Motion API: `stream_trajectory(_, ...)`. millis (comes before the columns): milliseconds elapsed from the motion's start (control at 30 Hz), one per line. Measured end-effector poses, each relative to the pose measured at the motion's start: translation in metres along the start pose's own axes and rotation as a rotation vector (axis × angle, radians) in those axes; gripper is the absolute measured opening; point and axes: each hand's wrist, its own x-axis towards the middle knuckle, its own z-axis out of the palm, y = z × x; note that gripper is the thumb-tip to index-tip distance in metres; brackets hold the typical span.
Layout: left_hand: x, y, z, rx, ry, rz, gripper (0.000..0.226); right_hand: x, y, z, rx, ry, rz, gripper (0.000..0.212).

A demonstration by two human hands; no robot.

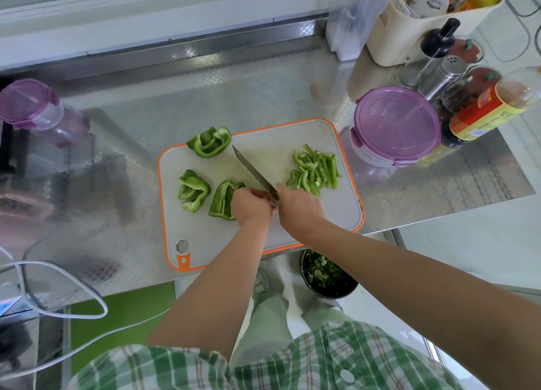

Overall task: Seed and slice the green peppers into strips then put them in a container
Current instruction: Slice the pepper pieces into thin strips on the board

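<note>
Uncut pepper pieces (194, 193) at 9 o'clock on the cutting board (336, 211); left hand (251, 206) curled onto the nearest pepper piece (222, 203); right hand (298, 209) clamped on the knife (252, 170), tip toward 11 o'clock; strips (316, 170) at 3 o'clock; lidded container (396, 125) at 2 o'clock, on the desk (205, 97). Likely hazard: left fingers nicked, lying close against the blade heel.

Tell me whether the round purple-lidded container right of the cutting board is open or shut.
Shut. The purple lid lies flat over the whole container, and its side clips look folded down.
</note>
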Motion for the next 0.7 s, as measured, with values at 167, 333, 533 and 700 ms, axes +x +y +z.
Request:
stream_trajectory(167,-0.01,0.008,-0.004,0.054,-0.012,0.009,0.022,0.006,0.01,0.004,0.178,0.052,0.061,0.012)
stream_trajectory(333,-0.017,0.014,-0.004,-0.067,-0.061,0.02,0.01,0.008,0.029,-0.001,0.329,0.139,0.134,0.018)
stream_trajectory(533,-0.019,0.016,-0.016,0.059,0.067,0.247,0.014,0.0,0.022,-0.005,0.354,0.138,0.044,0.017)
stream_trajectory(700,-0.021,0.013,-0.051,0.386,0.32,0.532,0.016,-0.003,0.022,0.01,0.317,0.057,0.071,0.016)
